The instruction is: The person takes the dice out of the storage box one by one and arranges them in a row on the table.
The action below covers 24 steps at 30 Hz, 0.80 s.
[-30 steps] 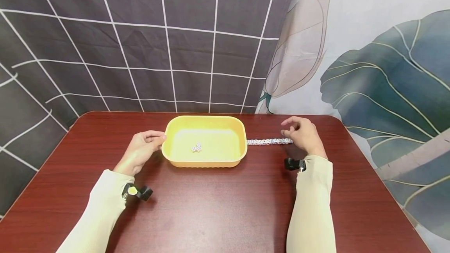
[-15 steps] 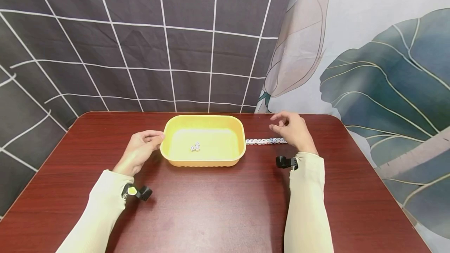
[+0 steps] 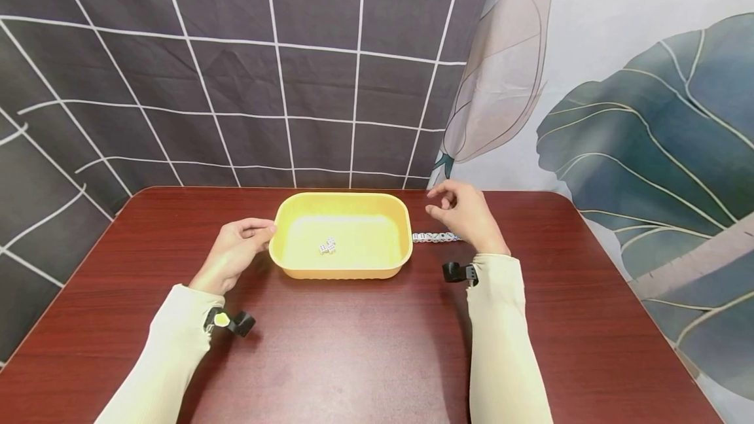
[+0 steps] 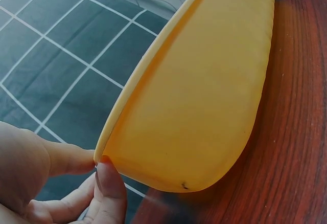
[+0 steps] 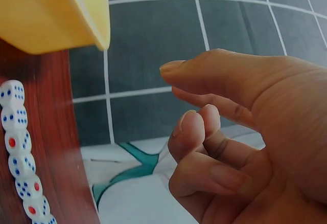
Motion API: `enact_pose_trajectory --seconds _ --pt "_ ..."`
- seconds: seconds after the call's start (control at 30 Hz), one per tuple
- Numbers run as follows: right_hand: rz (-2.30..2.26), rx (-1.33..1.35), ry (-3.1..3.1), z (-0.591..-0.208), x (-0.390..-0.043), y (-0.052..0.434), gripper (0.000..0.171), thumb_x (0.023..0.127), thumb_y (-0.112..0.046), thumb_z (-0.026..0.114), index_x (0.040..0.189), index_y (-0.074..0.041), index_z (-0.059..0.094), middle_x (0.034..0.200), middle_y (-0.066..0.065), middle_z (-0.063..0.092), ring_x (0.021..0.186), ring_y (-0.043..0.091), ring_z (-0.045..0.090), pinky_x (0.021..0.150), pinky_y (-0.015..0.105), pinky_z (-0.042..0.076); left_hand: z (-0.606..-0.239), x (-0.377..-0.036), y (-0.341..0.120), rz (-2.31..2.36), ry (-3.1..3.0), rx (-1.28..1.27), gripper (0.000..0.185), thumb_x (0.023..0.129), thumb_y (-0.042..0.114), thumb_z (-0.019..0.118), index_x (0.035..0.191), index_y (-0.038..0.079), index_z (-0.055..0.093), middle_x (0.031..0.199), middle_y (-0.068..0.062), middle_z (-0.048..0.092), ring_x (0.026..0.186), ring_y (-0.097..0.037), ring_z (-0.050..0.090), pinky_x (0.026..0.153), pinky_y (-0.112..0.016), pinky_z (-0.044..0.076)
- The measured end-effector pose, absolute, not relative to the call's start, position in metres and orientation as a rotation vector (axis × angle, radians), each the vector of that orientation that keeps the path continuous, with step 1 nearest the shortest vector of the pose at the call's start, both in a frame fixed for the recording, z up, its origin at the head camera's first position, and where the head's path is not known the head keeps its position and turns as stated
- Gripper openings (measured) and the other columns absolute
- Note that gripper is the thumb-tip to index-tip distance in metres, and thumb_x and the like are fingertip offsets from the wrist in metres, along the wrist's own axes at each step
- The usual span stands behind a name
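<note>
Dice, small white plastic cubes with blue and red pips, lie in a row (image 3: 434, 237) on the dark red wooden table (image 3: 353, 358), just right of the shallow yellow plastic tray (image 3: 406, 221). Above the row hangs the right hand (image 3: 465, 218), fingers loosely curled, holding nothing. The left hand (image 3: 235, 250) pinches the tray's left rim. A few dice (image 3: 327, 247) sit inside the tray.

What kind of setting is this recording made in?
Probably a staged indoor recording corner, not a lived-in room: a dark wooden table against hung printed backdrop cloths, holding only a yellow tray and a row of dice.
</note>
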State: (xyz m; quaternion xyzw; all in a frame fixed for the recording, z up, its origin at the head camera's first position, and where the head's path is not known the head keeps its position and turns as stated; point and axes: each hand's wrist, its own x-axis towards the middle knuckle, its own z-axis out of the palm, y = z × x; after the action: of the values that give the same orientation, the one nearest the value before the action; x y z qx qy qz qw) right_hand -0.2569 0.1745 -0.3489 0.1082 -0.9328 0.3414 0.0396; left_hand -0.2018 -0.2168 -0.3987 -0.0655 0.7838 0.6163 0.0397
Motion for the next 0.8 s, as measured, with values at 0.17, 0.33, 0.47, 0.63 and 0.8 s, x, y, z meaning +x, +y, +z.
enact_pose_trajectory --seconds 0.17,0.33,0.47,0.63,0.8 --pt "1.046 0.36 -2.859 -0.351 -0.258 0.163 0.021 0.091 -0.014 0.075 0.111 -0.008 0.072 0.075 0.002 0.051 0.069 0.02 0.05 0.068 0.031 0.043 -0.398 -0.202 -0.216 1.872 2.41 -0.201 0.043 0.102 0.016 0.062 0.134 -0.012 0.055 0.092 0.008 0.071 0.078 0.003 0.064 0.078 -0.016 0.056" --pt "1.044 0.414 -2.869 -0.354 -0.259 0.145 0.02 0.089 -0.014 0.075 0.109 -0.01 0.072 0.074 0.001 0.052 0.069 0.018 0.05 0.07 0.03 0.043 -0.4 -0.203 -0.216 1.866 2.418 -0.2 0.044 0.101 0.017 0.062 0.134 -0.012 0.056 0.091 0.009 0.071 0.077 0.004 0.064 0.077 -0.014 0.056" --pt "1.051 0.491 -2.862 -0.359 -0.259 0.131 0.02 0.089 -0.012 0.075 0.108 -0.008 0.072 0.072 0.0 0.053 0.068 0.017 0.05 0.07 0.029 0.043 -0.401 -0.203 -0.217 1.875 2.41 -0.195 0.044 0.102 0.016 0.062 0.134 -0.012 0.055 0.091 0.008 0.072 0.077 0.002 0.065 0.077 -0.014 0.056" --pt "1.049 0.563 -2.864 -0.365 -0.261 0.118 0.021 0.088 -0.012 0.075 0.108 -0.007 0.072 0.071 0.0 0.053 0.065 0.015 0.05 0.066 0.028 0.045 -0.401 -0.203 -0.217 1.876 2.408 -0.195 0.044 0.102 0.015 0.062 0.134 -0.013 0.055 0.094 0.004 0.073 0.078 0.001 0.066 0.077 -0.014 0.056" --pt "1.041 0.605 -2.888 -0.37 -0.261 0.105 0.023 0.088 -0.012 0.076 0.109 -0.006 0.071 0.071 0.0 0.053 0.065 0.014 0.05 0.066 0.026 0.044 -0.4 -0.202 -0.217 1.874 2.417 -0.186 0.044 0.101 0.016 0.063 0.134 -0.013 0.055 0.095 0.003 0.073 0.079 0.002 0.066 0.078 -0.014 0.057"
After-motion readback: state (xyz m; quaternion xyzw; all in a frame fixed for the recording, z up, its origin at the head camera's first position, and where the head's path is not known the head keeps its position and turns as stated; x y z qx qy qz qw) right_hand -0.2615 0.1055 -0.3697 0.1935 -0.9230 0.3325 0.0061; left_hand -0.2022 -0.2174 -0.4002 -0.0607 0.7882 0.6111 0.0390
